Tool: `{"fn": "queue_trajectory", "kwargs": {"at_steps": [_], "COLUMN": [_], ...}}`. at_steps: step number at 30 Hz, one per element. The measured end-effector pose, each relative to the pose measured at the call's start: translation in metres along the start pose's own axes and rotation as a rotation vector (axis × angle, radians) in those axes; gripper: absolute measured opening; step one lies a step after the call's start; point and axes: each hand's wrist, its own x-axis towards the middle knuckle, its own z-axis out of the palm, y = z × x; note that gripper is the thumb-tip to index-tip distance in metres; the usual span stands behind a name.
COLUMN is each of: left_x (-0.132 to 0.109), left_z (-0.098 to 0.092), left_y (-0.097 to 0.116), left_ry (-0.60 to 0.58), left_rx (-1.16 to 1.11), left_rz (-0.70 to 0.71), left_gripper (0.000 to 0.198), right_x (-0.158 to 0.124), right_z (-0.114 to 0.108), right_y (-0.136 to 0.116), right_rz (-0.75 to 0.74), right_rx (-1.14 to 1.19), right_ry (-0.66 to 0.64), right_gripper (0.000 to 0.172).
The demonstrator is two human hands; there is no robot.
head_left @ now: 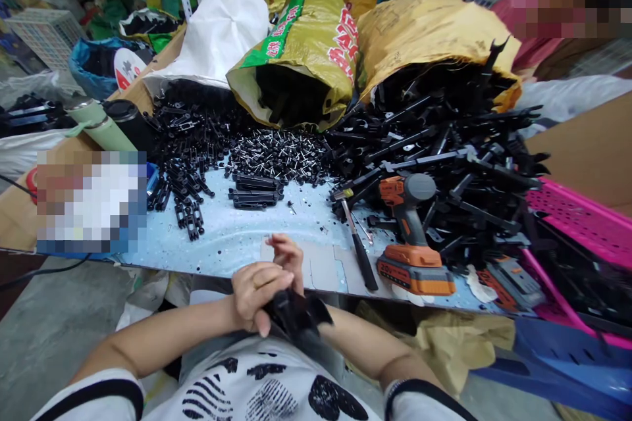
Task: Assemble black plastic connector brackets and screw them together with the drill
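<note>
Dial: centred on the two hands, with 12 o'clock pointing across the blue-topped table (222,230).
Left hand (257,289): closed on a black part (299,317), fingers above, thumb below.
Right hand (288,255): together with the left, partly hidden behind it, fingers bent; whether it also grips cannot be told.
Black part: at about 5 o'clock, below the table's near edge; outline blurred.
Stacked black pieces (254,192): near 12 o'clock, lying side by side in two bundles.
Pin pile (279,154): 12 o'clock, beyond the stack; silvery shanks, dark ends.
Link pile (190,138): 11 o'clock, small black pieces, spilling towards the near side.
Hammer (362,253): 2 o'clock, dark handle towards the near edge.
Cordless drill (411,230): 2 o'clock, just beyond the hammer, upright on its orange-and-grey battery.
Bracket heap (444,158): 2 o'clock, farther off, long black pieces, tangled.
Sacks: white (227,20) and yellow-green (306,46) about 12 o'clock; tan (434,26) at 1 o'clock.
Pink basket (582,220): nearly 3 o'clock, holding black pieces.
</note>
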Motion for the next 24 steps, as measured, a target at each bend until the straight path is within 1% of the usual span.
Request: {"fn": "queue_trajectory", "kwargs": {"at_steps": [1, 2, 3, 4, 6, 8, 9, 10, 12, 14, 15, 17, 19, 20, 21, 22, 24], "left_x": [0.004, 0.009, 0.016, 0.023, 0.038, 0.055, 0.064, 0.074, 0.097, 0.125, 0.141, 0.177, 0.211, 0.226, 0.238, 0.248, 0.258], "left_z": [0.004, 0.006, 0.009, 0.011, 0.017, 0.024, 0.027, 0.028, 0.025, 0.011, 0.000, -0.024, -0.045, -0.052, -0.057, -0.059, -0.059], "left_y": [-0.013, -0.028, -0.042, -0.056, -0.080, -0.094, -0.099, -0.103, -0.112, -0.131, -0.146, -0.185, -0.229, -0.250, -0.268, -0.283, -0.302], "left_ry": [0.047, 0.093, 0.119, 0.107, -0.010, -0.124, -0.148, -0.147, -0.090, 0.005, 0.060, 0.157, 0.254, 0.291, 0.306, 0.300, 0.263], "left_rx": [0.037, 0.102, 0.185, 0.272, 0.399, 0.465, 0.486, 0.498, 0.498, 0.479, 0.472, 0.463, 0.468, 0.475, 0.483, 0.485, 0.482], "left_rz": [0.061, 0.113, 0.144, 0.146, 0.103, 0.040, 0.004, -0.028, -0.078, -0.159, -0.235, -0.449, -0.697, -0.810, -0.889, -0.936, -0.975], "left_gripper": [0.091, 0.085, 0.076, 0.065, 0.047, 0.038, 0.038, 0.040, 0.048, 0.052, 0.049, 0.042, 0.039, 0.040, 0.044, 0.046, 0.042], "right_x": [0.017, 0.037, 0.063, 0.091, 0.156, 0.225, 0.258, 0.289, 0.344, 0.387, 0.404, 0.429, 0.445, 0.449, 0.450, 0.450, 0.442], "right_z": [0.004, 0.004, 0.000, -0.008, -0.027, -0.047, -0.055, -0.062, -0.068, -0.066, -0.063, -0.055, -0.049, -0.048, -0.049, -0.051, -0.059], "right_y": [0.012, 0.025, 0.038, 0.052, 0.081, 0.107, 0.119, 0.129, 0.149, 0.167, 0.177, 0.196, 0.211, 0.217, 0.219, 0.219, 0.211], "right_rz": [0.026, 0.011, -0.035, -0.082, -0.124, -0.181, -0.195, -0.223, -0.281, -0.317, -0.319, -0.307, -0.297, -0.299, -0.312, -0.335, -0.388], "right_rx": [0.038, 0.049, 0.010, -0.063, -0.257, -0.493, -0.622, -0.747, -0.954, -1.075, -1.104, -1.117, -1.115, -1.121, -1.130, -1.141, -1.150], "right_ry": [0.135, 0.187, 0.165, 0.133, 0.095, 0.009, -0.041, -0.115, -0.243, -0.320, -0.337, -0.351, -0.370, -0.387, -0.406, -0.420, -0.411], "right_gripper": [0.040, 0.039, 0.038, 0.037, 0.035, 0.034, 0.033, 0.034, 0.037, 0.040, 0.041, 0.041, 0.040, 0.039, 0.038, 0.038, 0.037]}}
